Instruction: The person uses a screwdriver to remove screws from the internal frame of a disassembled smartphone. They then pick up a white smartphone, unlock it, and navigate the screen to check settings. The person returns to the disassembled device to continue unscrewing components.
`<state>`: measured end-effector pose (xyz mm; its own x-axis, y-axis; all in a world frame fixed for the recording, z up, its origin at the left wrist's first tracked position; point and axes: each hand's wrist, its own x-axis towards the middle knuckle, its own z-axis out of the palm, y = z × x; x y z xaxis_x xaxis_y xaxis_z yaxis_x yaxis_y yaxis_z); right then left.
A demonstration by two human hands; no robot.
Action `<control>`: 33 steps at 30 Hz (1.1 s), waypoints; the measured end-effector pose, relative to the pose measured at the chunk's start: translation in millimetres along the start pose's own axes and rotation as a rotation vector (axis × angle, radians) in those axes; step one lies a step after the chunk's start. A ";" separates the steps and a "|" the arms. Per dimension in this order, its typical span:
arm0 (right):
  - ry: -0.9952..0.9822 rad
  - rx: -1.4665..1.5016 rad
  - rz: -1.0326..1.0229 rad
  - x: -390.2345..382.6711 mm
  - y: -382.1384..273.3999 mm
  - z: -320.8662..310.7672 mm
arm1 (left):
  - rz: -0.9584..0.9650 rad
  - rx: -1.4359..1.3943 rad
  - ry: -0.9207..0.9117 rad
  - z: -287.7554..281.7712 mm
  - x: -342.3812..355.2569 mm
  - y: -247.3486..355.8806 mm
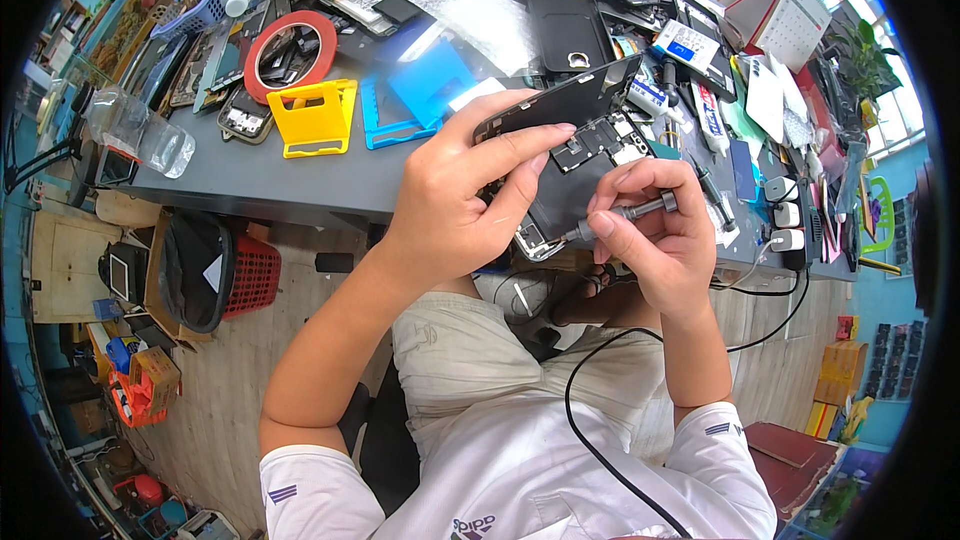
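An opened smartphone (556, 202) is held over the near edge of the desk, its inside facing up. Its dark screen panel (540, 106) stands tilted up along the far side, with the circuit board showing beneath. My left hand (455, 185) is closed around the phone's left side, index finger and thumb reaching over the opened inside. A small grey screwdriver (657, 206) sits pinched in the fingers of my right hand (668, 250). Its tip points to the phone's lower corner; whether it touches a screw there is too small to tell.
A yellow phone stand (314, 120), a blue stand (425, 85) and a red tape roll (327, 32) lie on the grey desk (240, 162). Phone parts and tubes crowd the right side, beside white chargers (788, 214). A black cable (570, 395) crosses my lap. A red basket (252, 277) stands below left.
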<state>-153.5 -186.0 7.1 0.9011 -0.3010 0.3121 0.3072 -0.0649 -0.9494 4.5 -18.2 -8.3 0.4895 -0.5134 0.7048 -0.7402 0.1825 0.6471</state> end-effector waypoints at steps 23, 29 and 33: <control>0.020 -0.005 0.075 4.1 -6.4 3.9 | 0.004 -0.005 0.004 0.0 0.0 -0.6; 0.015 -0.012 0.089 4.9 -7.1 4.5 | 0.004 0.006 -0.007 -1.0 -0.4 -0.8; 0.002 -0.016 0.078 5.4 -5.5 3.7 | 0.003 -0.004 -0.001 -0.6 -0.4 -1.1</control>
<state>-149.2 -183.7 14.2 0.9215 -0.3076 0.2371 0.2310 -0.0566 -0.9713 5.3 -17.7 -9.1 0.4870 -0.5142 0.7060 -0.7398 0.1869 0.6463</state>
